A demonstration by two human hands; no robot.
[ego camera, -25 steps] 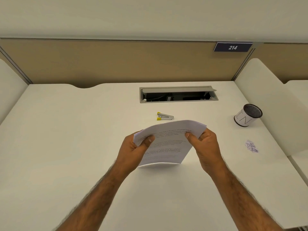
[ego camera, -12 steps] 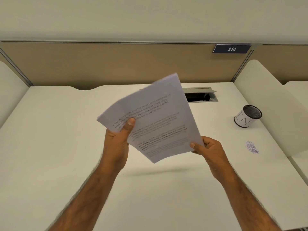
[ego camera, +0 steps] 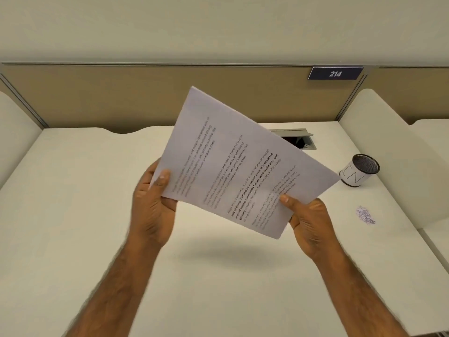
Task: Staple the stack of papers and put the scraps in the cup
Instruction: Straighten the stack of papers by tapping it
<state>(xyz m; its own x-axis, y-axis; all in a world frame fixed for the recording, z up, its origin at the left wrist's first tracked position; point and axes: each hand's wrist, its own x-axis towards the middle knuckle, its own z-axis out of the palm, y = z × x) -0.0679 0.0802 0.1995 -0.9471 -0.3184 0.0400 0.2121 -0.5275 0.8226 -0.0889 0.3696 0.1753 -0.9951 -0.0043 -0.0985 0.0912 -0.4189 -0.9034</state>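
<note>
A stack of printed white papers (ego camera: 233,161) is held up above the desk, tilted with one corner pointing up and away. My left hand (ego camera: 155,205) pinches its left edge, thumb on top. My right hand (ego camera: 308,220) grips the lower right edge, thumb on the printed side. A white cup (ego camera: 357,171) with a dark mesh inside stands on the desk to the right. A small pile of paper scraps (ego camera: 365,215) lies on the desk in front of the cup. The stapler is hidden behind the raised papers.
The white desk (ego camera: 73,215) is bounded by a tan back panel and white side dividers (ego camera: 388,154). A cable slot (ego camera: 298,139) with an open lid sits at the back, partly hidden by the papers. A sign reading 214 (ego camera: 335,73) hangs on the panel.
Both hands lifted the stack off the desk and turned it from lying low and squared to raised and tilted, printed side facing me. It now covers the stapler and most of the cable slot.
</note>
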